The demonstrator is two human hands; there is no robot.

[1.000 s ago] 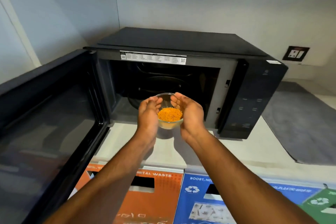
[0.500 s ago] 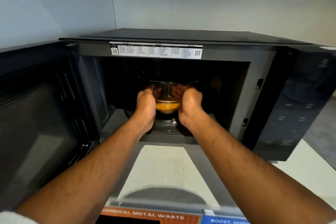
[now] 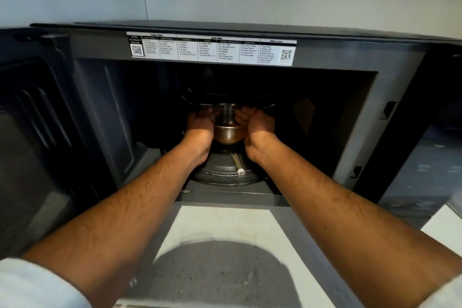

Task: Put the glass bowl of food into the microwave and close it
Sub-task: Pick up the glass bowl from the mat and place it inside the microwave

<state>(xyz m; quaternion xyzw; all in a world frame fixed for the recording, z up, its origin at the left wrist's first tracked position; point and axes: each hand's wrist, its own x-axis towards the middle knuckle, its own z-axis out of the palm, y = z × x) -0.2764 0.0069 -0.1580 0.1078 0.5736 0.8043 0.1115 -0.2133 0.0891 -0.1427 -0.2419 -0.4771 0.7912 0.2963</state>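
Observation:
Both my arms reach into the dark cavity of the black microwave (image 3: 350, 117). The small glass bowl (image 3: 228, 134) of orange food sits between my palms, just above the round turntable (image 3: 225, 170). My left hand (image 3: 200, 124) cups its left side and my right hand (image 3: 257, 124) cups its right side. Whether the bowl's base touches the turntable is hidden by shadow. The microwave door (image 3: 32, 145) stands swung wide open at the left.
A white label strip (image 3: 212, 49) runs along the top of the oven's frame. The control panel (image 3: 440, 132) is at the right. A pale counter (image 3: 225, 232) lies in front of the opening, with a round shadow on it. Grey walls rise behind.
My hands have carried the bowl from outside the opening deep into the cavity and lower toward the turntable. My head has moved closer to the microwave.

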